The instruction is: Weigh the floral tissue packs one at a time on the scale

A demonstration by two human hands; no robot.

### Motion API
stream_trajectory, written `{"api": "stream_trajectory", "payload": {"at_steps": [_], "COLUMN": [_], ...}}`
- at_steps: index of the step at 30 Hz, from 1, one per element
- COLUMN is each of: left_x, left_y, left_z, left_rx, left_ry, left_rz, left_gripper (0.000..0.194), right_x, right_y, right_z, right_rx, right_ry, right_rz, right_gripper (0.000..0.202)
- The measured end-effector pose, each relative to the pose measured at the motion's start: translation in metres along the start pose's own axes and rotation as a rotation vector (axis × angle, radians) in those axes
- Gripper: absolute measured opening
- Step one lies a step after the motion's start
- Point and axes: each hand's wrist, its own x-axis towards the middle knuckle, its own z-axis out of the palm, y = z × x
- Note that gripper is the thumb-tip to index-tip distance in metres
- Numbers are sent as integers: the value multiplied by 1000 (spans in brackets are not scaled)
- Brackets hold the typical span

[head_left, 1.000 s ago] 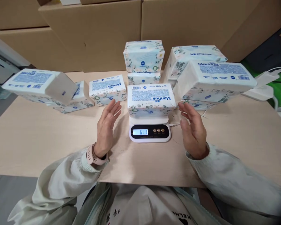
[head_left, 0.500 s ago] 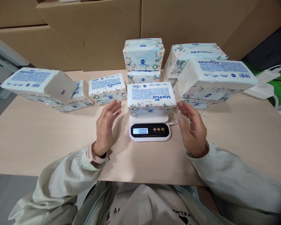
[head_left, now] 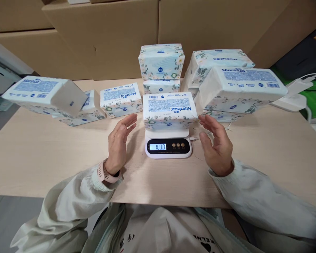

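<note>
A floral-edged Manhua pack [head_left: 170, 110] is set on the white scale [head_left: 169, 134], label side up, at the middle of the table [head_left: 68, 158]; 103.0 is shown on the lit display [head_left: 158, 147]. The left hand [head_left: 117, 147] is held to the left of the pack, clearly apart from it, fingers released, straight and kept together; a pink wristband [head_left: 105, 173] is worn on that wrist. The right hand [head_left: 218, 149] is held at the other side, fingers released and lightly curved, thumb set apart; fingertips are placed just beside the pack's right edge, contact cannot be told. A cable [head_left: 196, 139] is plugged into the scale's right side. A lone pack [head_left: 121, 100] is laid left of the scale, beyond the left fingertips. A tilted pack [head_left: 39, 93] is propped on a lower pack [head_left: 87, 114] farther left. Behind the scale, a rear pack [head_left: 161, 63] is stacked on another; more packs [head_left: 243, 88] are piled at right. Cardboard boxes [head_left: 107, 42] are lined up behind.
</note>
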Motion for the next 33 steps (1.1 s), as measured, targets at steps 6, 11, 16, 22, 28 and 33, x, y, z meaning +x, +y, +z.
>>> {"api": "stream_trajectory", "payload": {"at_steps": [6, 11, 16, 22, 28, 33], "left_x": [0, 0, 0, 0, 0, 3], "left_y": [1, 1, 1, 1, -2, -2], "left_z": [0, 0, 0, 0, -2, 1], "left_rx": [-5, -9, -5, -3, -13, 27], "left_ry": [3, -1, -4, -2, -11, -60], "left_rz": [0, 9, 9, 6, 1, 56], "left_gripper": [41, 38, 35, 37, 41, 43], "right_x": [0, -2, -2, 0, 2, 6], "right_y": [1, 1, 1, -2, -7, -6], "right_z": [0, 0, 0, -1, -2, -1], "right_rx": [10, 4, -15, -58, -83, -5], "right_ry": [-2, -3, -7, -10, -12, -25], "right_rz": [-13, -9, 1, -24, -34, 57], "right_gripper": [56, 54, 53, 50, 46, 47]}}
